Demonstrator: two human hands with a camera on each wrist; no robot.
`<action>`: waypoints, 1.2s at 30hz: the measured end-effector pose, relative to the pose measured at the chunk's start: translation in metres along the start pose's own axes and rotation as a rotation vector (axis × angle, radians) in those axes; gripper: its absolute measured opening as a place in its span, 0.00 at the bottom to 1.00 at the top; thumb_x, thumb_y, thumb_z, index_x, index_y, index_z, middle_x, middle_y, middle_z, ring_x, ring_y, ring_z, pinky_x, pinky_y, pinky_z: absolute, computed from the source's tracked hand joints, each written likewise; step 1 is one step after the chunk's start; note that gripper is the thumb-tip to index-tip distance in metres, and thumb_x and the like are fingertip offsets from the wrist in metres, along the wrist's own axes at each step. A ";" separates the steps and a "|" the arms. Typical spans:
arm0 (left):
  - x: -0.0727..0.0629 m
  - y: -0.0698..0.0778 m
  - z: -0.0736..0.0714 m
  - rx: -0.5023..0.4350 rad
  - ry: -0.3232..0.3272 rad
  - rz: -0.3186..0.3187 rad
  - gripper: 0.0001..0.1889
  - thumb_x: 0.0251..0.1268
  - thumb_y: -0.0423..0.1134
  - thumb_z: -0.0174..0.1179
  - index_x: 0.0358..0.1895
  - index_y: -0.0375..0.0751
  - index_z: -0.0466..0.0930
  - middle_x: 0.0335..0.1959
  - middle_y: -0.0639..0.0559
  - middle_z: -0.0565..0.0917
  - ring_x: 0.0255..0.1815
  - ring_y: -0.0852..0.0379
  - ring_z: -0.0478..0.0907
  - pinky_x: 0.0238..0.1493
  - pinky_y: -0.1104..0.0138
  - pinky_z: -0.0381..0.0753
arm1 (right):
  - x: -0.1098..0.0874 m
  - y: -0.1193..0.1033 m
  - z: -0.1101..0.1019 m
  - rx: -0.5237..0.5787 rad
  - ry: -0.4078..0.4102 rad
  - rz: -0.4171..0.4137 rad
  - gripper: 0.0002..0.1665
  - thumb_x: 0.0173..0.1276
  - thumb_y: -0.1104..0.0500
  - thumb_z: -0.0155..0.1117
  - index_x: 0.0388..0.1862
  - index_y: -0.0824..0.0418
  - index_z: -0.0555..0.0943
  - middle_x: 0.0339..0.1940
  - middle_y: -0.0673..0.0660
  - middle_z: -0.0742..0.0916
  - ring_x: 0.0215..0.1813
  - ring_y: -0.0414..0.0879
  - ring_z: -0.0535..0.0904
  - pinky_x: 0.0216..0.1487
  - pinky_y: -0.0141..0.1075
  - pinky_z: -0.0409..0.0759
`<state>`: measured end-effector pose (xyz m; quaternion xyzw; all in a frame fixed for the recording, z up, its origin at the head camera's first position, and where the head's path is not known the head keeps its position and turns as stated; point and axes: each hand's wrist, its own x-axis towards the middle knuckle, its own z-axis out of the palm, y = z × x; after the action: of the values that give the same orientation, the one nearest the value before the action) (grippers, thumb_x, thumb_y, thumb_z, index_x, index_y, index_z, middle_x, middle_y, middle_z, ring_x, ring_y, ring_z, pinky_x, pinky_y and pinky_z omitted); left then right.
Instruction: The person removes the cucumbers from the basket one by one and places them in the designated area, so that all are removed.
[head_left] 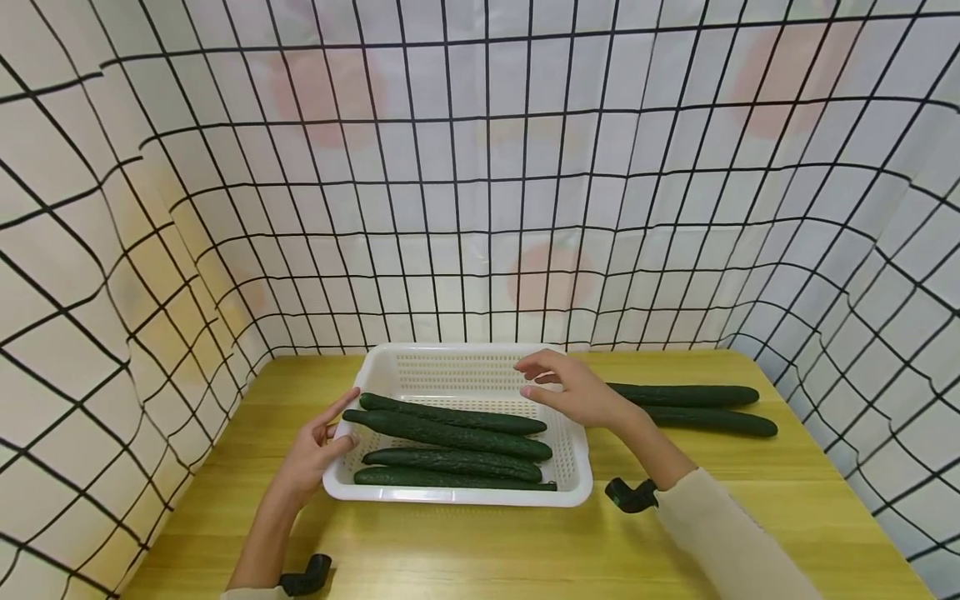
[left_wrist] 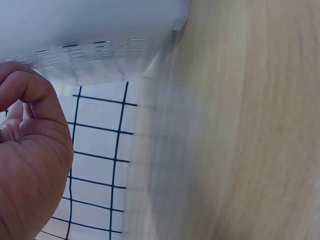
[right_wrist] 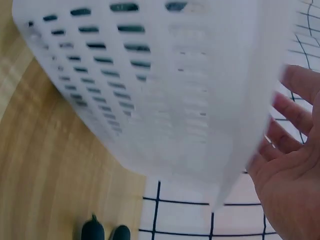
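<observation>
- Four long dark-green cucumbers [head_left: 457, 435] lie lengthwise inside the white perforated plastic basket [head_left: 461, 497].
- My left hand [head_left: 315, 450] grips its left rim, probably steadying it.
- My right hand [head_left: 573, 392], relaxed and empty, hovers at its right end.
- Two more cucumbers [head_left: 690, 395] lie beyond, rightward.

Bare right hand [right_wrist: 292, 145] near a white slotted plastic basket [right_wrist: 175, 90]; two dark-green cucumber tips [right_wrist: 93, 231] on a brown wooden tabletop [right_wrist: 50, 165].
</observation>
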<state>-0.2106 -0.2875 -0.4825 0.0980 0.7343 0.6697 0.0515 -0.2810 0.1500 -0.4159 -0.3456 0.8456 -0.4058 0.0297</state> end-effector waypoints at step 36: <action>0.000 0.000 0.001 -0.013 -0.003 0.001 0.41 0.71 0.26 0.57 0.84 0.45 0.51 0.45 0.45 0.90 0.44 0.53 0.87 0.41 0.57 0.89 | 0.041 0.005 0.068 -0.207 -0.225 0.096 0.26 0.78 0.51 0.62 0.69 0.62 0.76 0.65 0.59 0.82 0.63 0.56 0.80 0.61 0.50 0.81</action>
<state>-0.2107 -0.2869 -0.4831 0.0992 0.7298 0.6743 0.0529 -0.2924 0.0815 -0.4556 -0.3492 0.8897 -0.2734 0.1081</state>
